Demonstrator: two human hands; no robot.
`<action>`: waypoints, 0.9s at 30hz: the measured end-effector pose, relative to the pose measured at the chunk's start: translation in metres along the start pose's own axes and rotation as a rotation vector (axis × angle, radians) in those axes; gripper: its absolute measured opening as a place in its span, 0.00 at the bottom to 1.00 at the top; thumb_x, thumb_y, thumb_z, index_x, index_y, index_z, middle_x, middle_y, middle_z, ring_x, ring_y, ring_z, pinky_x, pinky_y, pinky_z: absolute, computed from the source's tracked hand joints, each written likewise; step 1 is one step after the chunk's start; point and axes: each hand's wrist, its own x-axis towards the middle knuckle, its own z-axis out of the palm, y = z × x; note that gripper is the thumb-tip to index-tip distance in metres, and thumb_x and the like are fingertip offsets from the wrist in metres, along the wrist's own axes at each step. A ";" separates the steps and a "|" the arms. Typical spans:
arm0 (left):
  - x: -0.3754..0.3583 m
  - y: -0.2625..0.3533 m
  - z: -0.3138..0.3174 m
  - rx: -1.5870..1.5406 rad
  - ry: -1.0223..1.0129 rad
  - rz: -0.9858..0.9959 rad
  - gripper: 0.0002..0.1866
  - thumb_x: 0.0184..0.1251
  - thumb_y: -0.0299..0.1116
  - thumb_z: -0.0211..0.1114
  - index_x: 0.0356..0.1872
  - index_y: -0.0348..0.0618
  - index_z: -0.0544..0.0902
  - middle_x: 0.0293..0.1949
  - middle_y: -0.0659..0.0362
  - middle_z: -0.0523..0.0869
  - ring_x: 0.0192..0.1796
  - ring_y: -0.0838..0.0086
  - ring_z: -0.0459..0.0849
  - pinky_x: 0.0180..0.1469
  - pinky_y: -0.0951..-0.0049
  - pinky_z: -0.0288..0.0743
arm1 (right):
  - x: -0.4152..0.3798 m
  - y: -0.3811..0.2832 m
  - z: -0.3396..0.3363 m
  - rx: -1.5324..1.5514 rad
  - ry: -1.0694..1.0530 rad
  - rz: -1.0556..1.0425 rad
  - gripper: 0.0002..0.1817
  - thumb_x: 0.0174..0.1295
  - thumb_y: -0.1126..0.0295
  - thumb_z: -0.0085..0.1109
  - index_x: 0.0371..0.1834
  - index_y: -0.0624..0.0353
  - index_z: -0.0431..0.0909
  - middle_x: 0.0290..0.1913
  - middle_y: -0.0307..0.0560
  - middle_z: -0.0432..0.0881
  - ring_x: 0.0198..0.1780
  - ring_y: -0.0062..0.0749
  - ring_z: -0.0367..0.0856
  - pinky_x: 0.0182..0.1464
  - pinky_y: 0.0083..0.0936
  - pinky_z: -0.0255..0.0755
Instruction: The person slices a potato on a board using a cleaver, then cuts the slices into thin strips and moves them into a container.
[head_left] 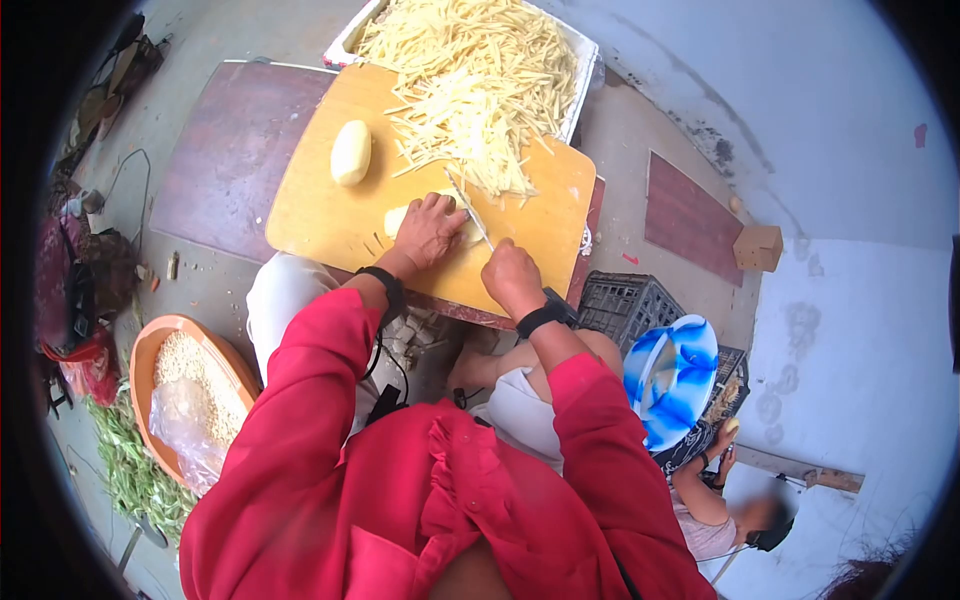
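Note:
My right hand point(512, 277) is closed round the handle of a knife point(470, 209), whose blade slants up and to the left across the cutting board point(310, 215). Just left of the blade, my left hand point(430, 232) presses a pale peeled potato point(394, 221) against the board with bent fingers. Much of that potato is hidden under the hand. A whole peeled potato point(351, 153) lies farther up on the board's left side. Beyond the knife, a large heap of potato strips point(485, 85) spreads from the board into a white box point(584, 80).
An orange tub point(141, 372) of pale kernels stands at lower left beside green leaves point(140, 470). To my right are a black crate point(625, 300) and a blue-and-white basin point(690, 385). Another person point(705, 510) sits at lower right, holding something pale. A cardboard box point(758, 247) stands by the wall.

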 end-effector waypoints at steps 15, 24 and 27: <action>0.004 0.000 0.001 -0.011 0.002 -0.001 0.18 0.55 0.44 0.66 0.48 0.59 0.78 0.43 0.60 0.75 0.50 0.63 0.74 0.48 0.58 0.68 | 0.039 0.020 0.020 0.109 -0.078 0.052 0.11 0.60 0.72 0.48 0.39 0.69 0.75 0.36 0.72 0.82 0.43 0.65 0.82 0.48 0.51 0.76; 0.002 -0.002 0.005 0.001 0.039 0.018 0.18 0.56 0.46 0.66 0.48 0.59 0.79 0.42 0.60 0.75 0.50 0.63 0.73 0.47 0.58 0.68 | -0.003 0.010 -0.007 0.125 -0.032 0.048 0.11 0.60 0.72 0.46 0.36 0.70 0.75 0.33 0.74 0.81 0.39 0.68 0.82 0.46 0.52 0.76; 0.001 -0.002 0.004 0.006 -0.002 0.008 0.19 0.57 0.45 0.66 0.50 0.59 0.77 0.45 0.60 0.75 0.52 0.61 0.73 0.49 0.57 0.68 | -0.009 0.010 -0.003 0.102 -0.038 0.061 0.11 0.60 0.72 0.46 0.34 0.70 0.75 0.32 0.74 0.81 0.39 0.68 0.82 0.46 0.53 0.76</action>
